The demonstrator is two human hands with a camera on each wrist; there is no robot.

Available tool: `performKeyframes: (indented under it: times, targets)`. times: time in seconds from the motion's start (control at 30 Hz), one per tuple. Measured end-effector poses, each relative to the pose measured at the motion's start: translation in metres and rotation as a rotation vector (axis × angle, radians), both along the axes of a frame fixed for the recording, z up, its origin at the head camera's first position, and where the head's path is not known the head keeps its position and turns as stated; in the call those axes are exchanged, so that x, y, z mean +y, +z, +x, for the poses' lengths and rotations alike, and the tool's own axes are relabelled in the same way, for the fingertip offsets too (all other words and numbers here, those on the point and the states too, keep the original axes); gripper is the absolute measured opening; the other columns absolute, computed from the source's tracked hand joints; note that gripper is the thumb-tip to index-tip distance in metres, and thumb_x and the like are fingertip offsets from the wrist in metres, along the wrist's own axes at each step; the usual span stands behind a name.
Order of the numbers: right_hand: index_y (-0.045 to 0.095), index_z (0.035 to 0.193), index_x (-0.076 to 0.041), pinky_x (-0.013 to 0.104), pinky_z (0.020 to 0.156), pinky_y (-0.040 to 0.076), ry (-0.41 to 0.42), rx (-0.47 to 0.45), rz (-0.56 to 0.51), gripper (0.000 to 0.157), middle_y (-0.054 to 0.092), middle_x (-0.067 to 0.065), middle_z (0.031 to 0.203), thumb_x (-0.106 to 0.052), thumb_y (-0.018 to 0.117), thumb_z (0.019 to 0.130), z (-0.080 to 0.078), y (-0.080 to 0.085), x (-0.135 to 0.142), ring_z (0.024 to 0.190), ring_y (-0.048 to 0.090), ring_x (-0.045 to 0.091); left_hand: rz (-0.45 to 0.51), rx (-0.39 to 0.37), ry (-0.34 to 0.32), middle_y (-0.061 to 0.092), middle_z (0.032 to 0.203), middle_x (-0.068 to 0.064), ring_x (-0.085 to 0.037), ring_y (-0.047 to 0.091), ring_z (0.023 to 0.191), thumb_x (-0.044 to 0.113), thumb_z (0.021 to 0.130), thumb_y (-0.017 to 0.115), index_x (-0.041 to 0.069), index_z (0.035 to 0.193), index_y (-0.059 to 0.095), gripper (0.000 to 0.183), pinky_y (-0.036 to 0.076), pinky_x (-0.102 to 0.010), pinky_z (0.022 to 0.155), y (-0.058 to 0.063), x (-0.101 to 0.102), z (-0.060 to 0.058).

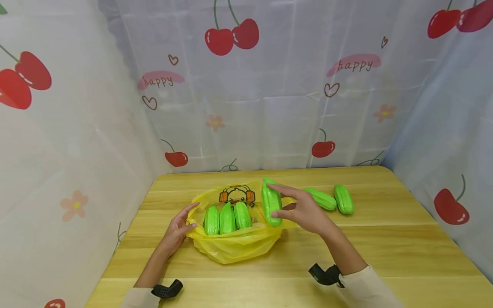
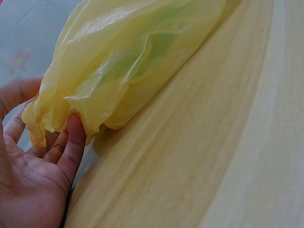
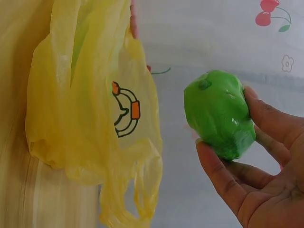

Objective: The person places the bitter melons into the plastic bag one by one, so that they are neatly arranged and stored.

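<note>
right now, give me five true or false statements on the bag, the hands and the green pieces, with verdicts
1. The left hand holds the yellow bag at its edge. True.
2. The right hand is empty. False: it grips a green piece.
3. Three green pieces show inside the bag. True.
4. Loose green pieces lie left of the bag. False: the two loose pieces lie on its right.
5. The bag bears a cartoon print with orange headphones. True.
</note>
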State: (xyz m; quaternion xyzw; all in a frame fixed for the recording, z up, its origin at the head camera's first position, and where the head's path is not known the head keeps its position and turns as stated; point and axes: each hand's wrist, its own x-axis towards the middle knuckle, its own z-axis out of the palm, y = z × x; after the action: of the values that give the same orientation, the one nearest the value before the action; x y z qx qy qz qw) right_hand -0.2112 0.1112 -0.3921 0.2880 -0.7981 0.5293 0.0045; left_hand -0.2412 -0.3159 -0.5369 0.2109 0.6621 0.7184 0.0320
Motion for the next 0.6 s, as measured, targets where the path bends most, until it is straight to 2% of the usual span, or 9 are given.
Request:
performKeyframes:
  times: [0.33,0.6]
  targets:
    - [0.054,0.149,-0.023,0.028,0.081,0.058,-0.027,-0.022,0.011,0.069,0.043,0.010,0.157,-0.009,0.080,0.087,-0.009,-0.016,-0.019,0.133,0.051,0.036,0.013,0.005,-0.020,0.019,0.166,-0.021,-0.007,0.013,0.150,-0.008,0.097,0.055,-0.006,0.155,0.030,0.063,0.037,-0.020,0.110,-0.003,0.001,0.000]
    - [0.057,0.147,-0.020,0.034,0.083,0.059,-0.027,0.023,0.013,0.065,0.048,0.009,0.154,-0.008,0.079,0.087,-0.019,-0.023,-0.034,0.137,0.047,0.037,0.016,-0.003,-0.008,0.019,0.165,-0.021,-0.007,0.016,0.149,-0.007,0.096,0.056,-0.006,0.155,0.030,0.064,0.039,-0.021,0.109,0.001,0.001,0.001]
